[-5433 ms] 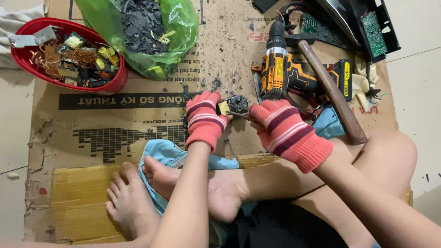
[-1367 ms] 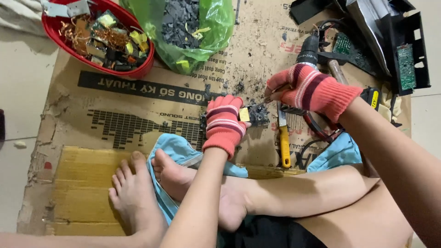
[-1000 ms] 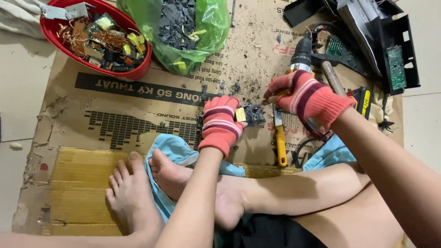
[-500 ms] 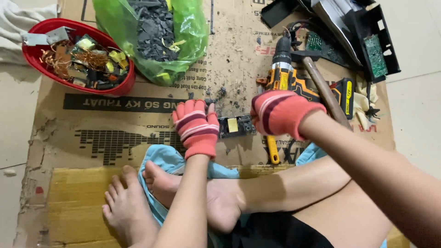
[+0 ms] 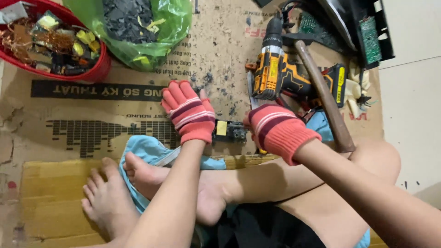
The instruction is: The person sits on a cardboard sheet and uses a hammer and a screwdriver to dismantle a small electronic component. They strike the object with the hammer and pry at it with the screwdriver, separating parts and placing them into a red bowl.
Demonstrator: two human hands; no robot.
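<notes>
I sit on cardboard (image 5: pixel 92 105) with my bare feet (image 5: pixel 138 183) in front of me. Both hands wear red striped knit gloves. My left hand (image 5: pixel 188 115) lies with its fingers stretched forward, its thumb side against a small black component with a yellow label (image 5: pixel 227 131). Curled into a fist, my right hand (image 5: pixel 275 131) presses against that component's right end. Whatever the fist holds is hidden. The yellow tip of a tool (image 5: pixel 262 150) shows just under it.
A red basin (image 5: pixel 98 71) of copper windings and parts stands far left, next to a green bag (image 5: pixel 177 23) of black shards. A yellow-black cordless drill (image 5: pixel 275 73) and a wooden-handled hammer (image 5: pixel 326 101) lie behind my right hand. Circuit boards (image 5: pixel 367 32) are far right; blue cloth (image 5: pixel 147 151) is under my feet.
My right hand left the drill area and came down as a fist at the component's right end. The left hand's fingers stretched out flat. The view shifted.
</notes>
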